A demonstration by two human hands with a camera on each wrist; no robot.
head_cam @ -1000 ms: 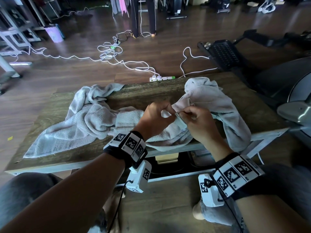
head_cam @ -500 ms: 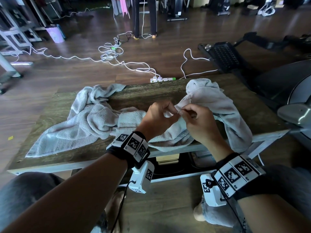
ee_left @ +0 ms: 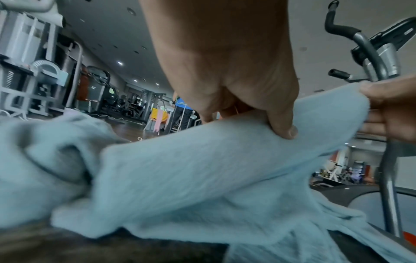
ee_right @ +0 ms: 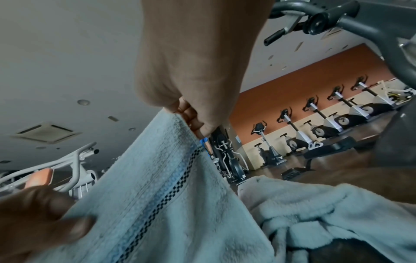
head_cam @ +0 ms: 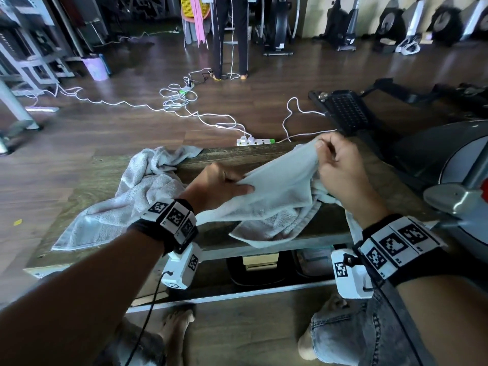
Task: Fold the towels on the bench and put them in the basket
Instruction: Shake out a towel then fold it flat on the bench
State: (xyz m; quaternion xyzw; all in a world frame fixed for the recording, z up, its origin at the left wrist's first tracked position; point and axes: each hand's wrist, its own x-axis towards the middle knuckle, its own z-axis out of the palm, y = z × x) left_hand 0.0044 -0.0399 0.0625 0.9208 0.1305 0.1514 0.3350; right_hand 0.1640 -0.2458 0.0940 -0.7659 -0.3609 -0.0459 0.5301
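Observation:
Two pale grey towels lie on the wooden bench (head_cam: 237, 158). One towel (head_cam: 126, 204) sprawls crumpled over the bench's left half. The other towel (head_cam: 280, 196) is stretched between my hands above the bench's right half, and its lower part hangs over the front edge. My left hand (head_cam: 224, 186) pinches its edge near the middle, thumb on top (ee_left: 284, 124). My right hand (head_cam: 332, 159) pinches a corner higher up and farther right (ee_right: 191, 122). A checked woven stripe (ee_right: 166, 192) runs along the towel's hem. No basket is in view.
White cables (head_cam: 179, 101) and a power strip (head_cam: 254, 140) lie on the wooden floor beyond the bench. A grey exercise machine (head_cam: 454, 186) stands close at the right. A person's legs (head_cam: 229, 35) stand far back. My knees are under the bench's front edge.
My hands were close together, picking at the towel's edge. Now they have drawn apart, the right hand up and to the right, and the towel is stretched between them.

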